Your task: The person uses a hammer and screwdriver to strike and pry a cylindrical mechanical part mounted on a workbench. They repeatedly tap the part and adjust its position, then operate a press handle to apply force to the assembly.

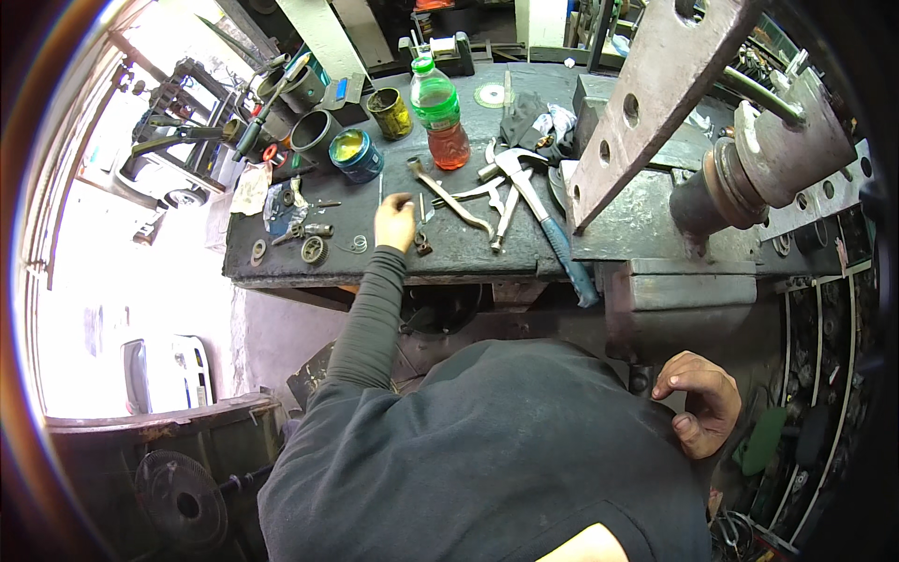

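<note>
My left hand (395, 223) is over the front of the dark workbench (356, 270), fingers curled down and closed; what they hold, if anything, is hidden. Close to it lie a thin rod (421, 206), a small brownish metal part (423, 245) and a wire spring (359, 244). A gear (314, 250), a washer (258, 251) and other small metal parts rest farther left. To its right are a bent box wrench (451, 199) and a claw hammer (543, 211) with a blue grip. My right hand (698, 401) hangs below the vise, open, with loosely bent fingers and thumb apart, holding nothing.
A bottle of red liquid (440, 117) stands behind the tools, near a blue grease tub (357, 156) and a yellow-stained can (390, 113). At right, a large vise (693, 286) carries a holed steel bar (646, 94). A fan (183, 501) stands at lower left.
</note>
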`<state>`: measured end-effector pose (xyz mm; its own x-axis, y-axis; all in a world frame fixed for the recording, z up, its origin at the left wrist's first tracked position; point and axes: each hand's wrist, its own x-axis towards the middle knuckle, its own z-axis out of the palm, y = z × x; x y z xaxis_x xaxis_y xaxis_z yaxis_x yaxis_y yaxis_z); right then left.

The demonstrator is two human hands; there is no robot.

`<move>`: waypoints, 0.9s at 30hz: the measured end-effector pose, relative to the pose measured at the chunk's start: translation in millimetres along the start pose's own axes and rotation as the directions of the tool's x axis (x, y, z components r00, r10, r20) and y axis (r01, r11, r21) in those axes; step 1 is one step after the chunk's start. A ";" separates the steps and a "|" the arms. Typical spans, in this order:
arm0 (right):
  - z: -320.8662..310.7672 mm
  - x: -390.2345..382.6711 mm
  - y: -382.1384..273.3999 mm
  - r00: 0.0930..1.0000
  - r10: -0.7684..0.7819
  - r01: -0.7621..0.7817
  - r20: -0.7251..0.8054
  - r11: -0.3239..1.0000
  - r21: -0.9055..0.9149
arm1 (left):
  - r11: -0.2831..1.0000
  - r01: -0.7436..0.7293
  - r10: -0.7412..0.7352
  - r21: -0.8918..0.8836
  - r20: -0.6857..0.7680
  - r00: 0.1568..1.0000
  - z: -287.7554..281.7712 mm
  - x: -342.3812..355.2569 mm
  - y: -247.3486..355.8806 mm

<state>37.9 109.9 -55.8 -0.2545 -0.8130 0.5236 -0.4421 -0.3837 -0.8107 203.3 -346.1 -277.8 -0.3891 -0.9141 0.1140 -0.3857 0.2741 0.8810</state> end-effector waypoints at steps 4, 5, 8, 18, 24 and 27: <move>-0.4 1.1 0.3 1.000 0.000 -0.001 0.029 0.999 0.050 | 0.698 0.005 0.021 0.716 -0.028 0.999 -48.2 -8.3 0.0; -0.4 0.8 1.7 0.999 -0.002 0.000 0.036 0.998 0.065 | 0.672 -0.012 0.025 0.741 -0.007 1.000 -50.2 -14.0 -2.0; -0.9 -1.9 3.7 0.998 -0.009 0.005 0.055 0.996 0.085 | 0.596 -0.080 0.052 0.799 0.061 0.997 -50.5 -33.1 -2.8; -8.5 -36.5 10.3 0.969 0.140 -0.207 0.202 0.910 0.361 | 0.780 -0.174 0.123 0.601 0.125 0.985 -32.4 -61.5 4.5; 11.3 -14.9 28.4 0.813 0.123 -0.396 0.569 0.833 0.387 | 0.688 -0.384 0.119 0.616 0.426 0.897 -35.1 -17.3 11.5; 32.7 -6.1 32.1 0.804 0.162 -0.450 0.572 0.794 0.409 | 0.628 -0.496 0.119 0.599 0.556 0.822 -28.2 15.9 10.4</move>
<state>53.4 88.2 -93.6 0.2154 -0.9664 0.1404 0.1149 -0.1177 -0.9864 216.7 -366.2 -254.0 -0.8314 -0.5528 -0.0566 -0.5504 0.8050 0.2213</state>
